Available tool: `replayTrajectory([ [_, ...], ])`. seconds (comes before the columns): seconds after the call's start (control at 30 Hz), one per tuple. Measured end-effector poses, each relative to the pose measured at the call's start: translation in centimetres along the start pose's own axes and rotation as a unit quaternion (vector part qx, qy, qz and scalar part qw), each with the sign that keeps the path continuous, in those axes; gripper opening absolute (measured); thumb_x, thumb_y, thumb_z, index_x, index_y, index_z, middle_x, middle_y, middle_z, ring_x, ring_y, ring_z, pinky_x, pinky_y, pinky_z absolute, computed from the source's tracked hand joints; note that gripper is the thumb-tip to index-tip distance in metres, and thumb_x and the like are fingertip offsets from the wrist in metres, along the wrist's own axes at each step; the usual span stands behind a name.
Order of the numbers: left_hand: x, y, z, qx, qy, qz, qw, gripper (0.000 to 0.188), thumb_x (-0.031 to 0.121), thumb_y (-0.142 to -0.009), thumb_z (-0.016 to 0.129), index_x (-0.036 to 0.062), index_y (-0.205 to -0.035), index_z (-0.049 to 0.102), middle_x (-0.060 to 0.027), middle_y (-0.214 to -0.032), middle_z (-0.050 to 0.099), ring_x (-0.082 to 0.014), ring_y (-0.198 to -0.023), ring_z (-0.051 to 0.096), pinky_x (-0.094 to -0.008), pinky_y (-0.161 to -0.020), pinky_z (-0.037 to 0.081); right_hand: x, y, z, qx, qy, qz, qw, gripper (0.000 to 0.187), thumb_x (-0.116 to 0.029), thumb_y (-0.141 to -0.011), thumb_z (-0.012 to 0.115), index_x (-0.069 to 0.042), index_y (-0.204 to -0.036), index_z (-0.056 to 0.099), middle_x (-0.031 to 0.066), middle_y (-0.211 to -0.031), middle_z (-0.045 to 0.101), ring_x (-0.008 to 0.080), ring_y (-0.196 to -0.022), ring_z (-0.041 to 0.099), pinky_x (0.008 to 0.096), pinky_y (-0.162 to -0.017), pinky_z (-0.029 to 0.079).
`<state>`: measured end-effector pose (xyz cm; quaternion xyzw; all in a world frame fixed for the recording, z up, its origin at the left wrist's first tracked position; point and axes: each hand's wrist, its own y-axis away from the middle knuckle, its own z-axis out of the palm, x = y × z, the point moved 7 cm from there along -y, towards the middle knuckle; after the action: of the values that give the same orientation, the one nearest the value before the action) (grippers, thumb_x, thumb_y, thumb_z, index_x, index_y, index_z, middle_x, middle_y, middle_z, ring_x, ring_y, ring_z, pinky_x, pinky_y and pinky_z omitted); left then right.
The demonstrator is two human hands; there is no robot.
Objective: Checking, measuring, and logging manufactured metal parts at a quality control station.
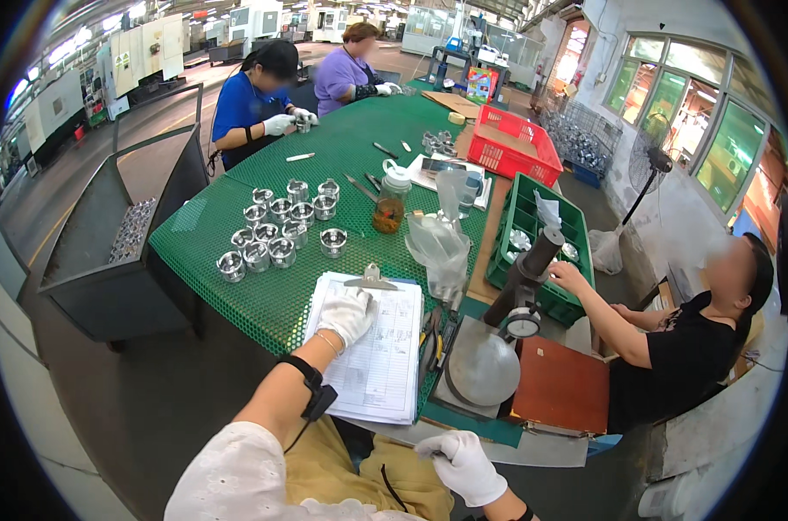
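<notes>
My left hand (349, 316), in a white glove, lies on the printed sheets of a clipboard (372, 276) at the table's near edge, just below its metal clip. Its fingers rest spread over the paper. Above my lap, my right hand (468, 470), also gloved, is closed with thumb and fingers together; a small dark spot shows at the fingertips, too small to name. Beyond the clipboard, several shiny metal ring-shaped parts (281, 252) stand grouped on the green mesh mat (237, 304). Pliers (430, 339) lie just right of the clipboard.
A dial gauge (523, 323) on a stand with a round metal plate (482, 365) stands right, beside a brown wooden case (560, 386). Behind are a jar (390, 204), plastic bags (437, 252), a green crate (533, 295) and a red crate (515, 148). Three co-workers sit around the table.
</notes>
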<state>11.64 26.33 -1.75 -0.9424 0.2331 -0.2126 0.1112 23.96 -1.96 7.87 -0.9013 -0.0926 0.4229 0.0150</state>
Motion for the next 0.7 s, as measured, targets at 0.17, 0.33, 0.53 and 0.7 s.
replayTrajectory([
  [0.17, -0.5, 1.0, 1.8, 0.071, -0.031, 0.04, 0.996, 0.032, 0.034, -0.091, 0.047, 0.007, -0.1, 0.063, -0.0123, -0.108, 0.059, -0.0307, -0.105, 0.056, -0.0485, -0.092, 0.04, -1.6, -6.4, 1.7, -0.031, -0.044, -0.062, 0.997, 0.02, 0.0, -0.073, 0.059, -0.004, -0.091, 0.068, 0.0146, -0.079, 0.068, 0.0294, -0.074, 0.068, 0.0363, -0.071, 0.054],
  [0.33, -0.2, 0.7, 2.5, 0.045, -0.049, 0.04, 0.997, 0.034, 0.032, -0.09, 0.048, 0.0051, -0.106, 0.061, -0.0118, -0.111, 0.059, -0.0301, -0.109, 0.053, -0.0431, -0.091, 0.042, -3.7, -14.4, 4.0, -0.004, -0.179, -0.027, 0.983, 0.02, 0.002, -0.078, 0.053, -0.001, -0.093, 0.066, 0.013, -0.083, 0.069, 0.0242, -0.078, 0.068, 0.0329, -0.072, 0.052],
  [0.53, 0.3, 1.3, 3.2, 0.041, -0.066, 0.081, 0.994, 0.039, 0.026, -0.087, 0.05, 0.0052, -0.119, 0.055, -0.0147, -0.117, 0.056, -0.0303, -0.111, 0.052, -0.0414, -0.094, 0.042, 5.5, -25.3, 7.7, 0.109, -0.293, 0.086, 0.946, 0.018, -0.008, -0.082, 0.056, -0.004, -0.095, 0.067, 0.0191, -0.087, 0.068, 0.03, -0.082, 0.067, 0.0358, -0.074, 0.053],
  [0.7, -1.4, 1.4, 2.1, 0.06, -0.019, 0.034, 0.997, 0.035, 0.026, -0.085, 0.051, 0.0056, -0.113, 0.058, -0.013, -0.113, 0.058, -0.0313, -0.109, 0.054, -0.0419, -0.095, 0.041, 10.4, -24.9, 7.4, 0.254, 0.016, 0.03, 0.966, 0.015, -0.011, -0.08, 0.058, -0.004, -0.091, 0.067, 0.0199, -0.086, 0.067, 0.0332, -0.081, 0.065, 0.0408, -0.075, 0.052],
])
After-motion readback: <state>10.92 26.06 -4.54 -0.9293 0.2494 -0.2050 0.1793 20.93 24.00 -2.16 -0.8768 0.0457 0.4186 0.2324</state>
